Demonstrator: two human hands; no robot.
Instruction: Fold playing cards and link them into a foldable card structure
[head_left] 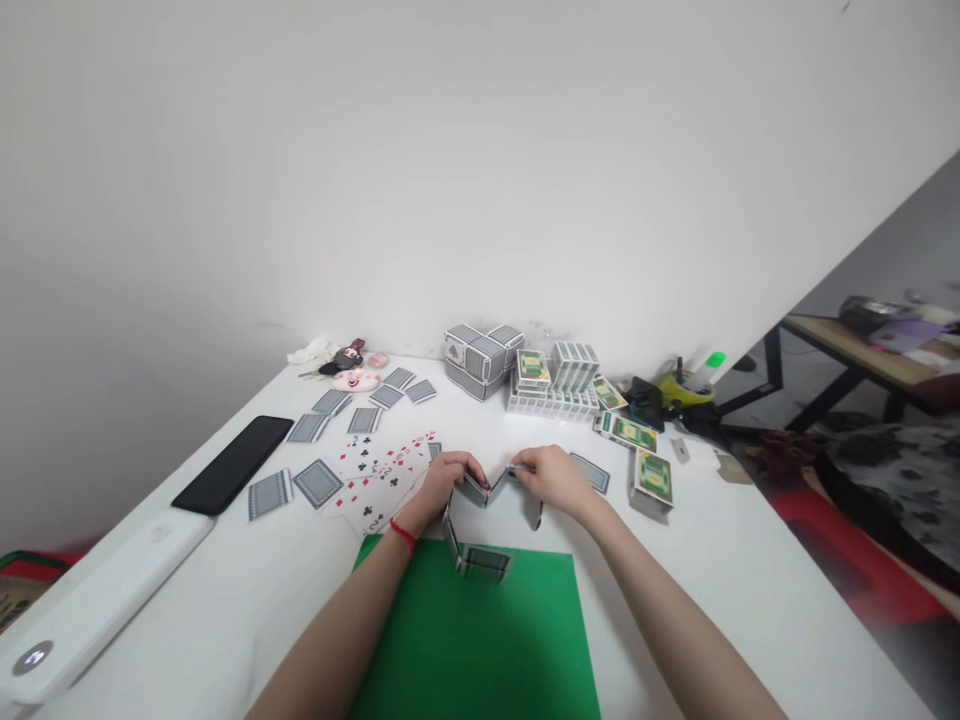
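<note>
Several grey-backed playing cards stand on edge in a zigzag row between my hands, joined at their ends. My left hand is closed on the left side of this row, fingertips at the card's upper edge. With thumb and fingers pinched, my right hand grips a card at the right side. Below my left wrist, another upright card meets a card near the far edge of the green mat. My fingers partly hide the cards they hold.
Loose cards and a face-up spread lie left. A folded-card structure stands by the wall, beside stacked card boxes. More boxes are at right. A black phone and white device lie along the left edge.
</note>
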